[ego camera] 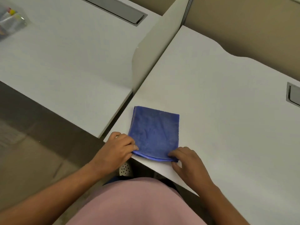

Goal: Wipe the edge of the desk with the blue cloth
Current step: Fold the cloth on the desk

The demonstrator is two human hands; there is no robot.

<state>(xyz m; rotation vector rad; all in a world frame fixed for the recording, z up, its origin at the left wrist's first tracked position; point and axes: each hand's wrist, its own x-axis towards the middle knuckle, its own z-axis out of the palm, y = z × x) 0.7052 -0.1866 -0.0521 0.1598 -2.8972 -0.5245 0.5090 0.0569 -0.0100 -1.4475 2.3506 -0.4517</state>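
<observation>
The blue cloth (154, 133) lies folded flat as a rectangle on the white desk (227, 111), close to the desk's near edge (155, 169) and its left corner. My left hand (116, 151) pinches the cloth's near left corner at the desk edge. My right hand (188, 163) holds the near right corner, fingers resting on the fold. The cloth's near fold lies just inside the edge.
A second white desk (65, 62) stands to the left, separated by a low divider panel (154, 46) and a narrow gap. A clear holder of markers (9, 21) sits at its far left. Cable slots (293, 95) are set into both desks. Floor lies below left.
</observation>
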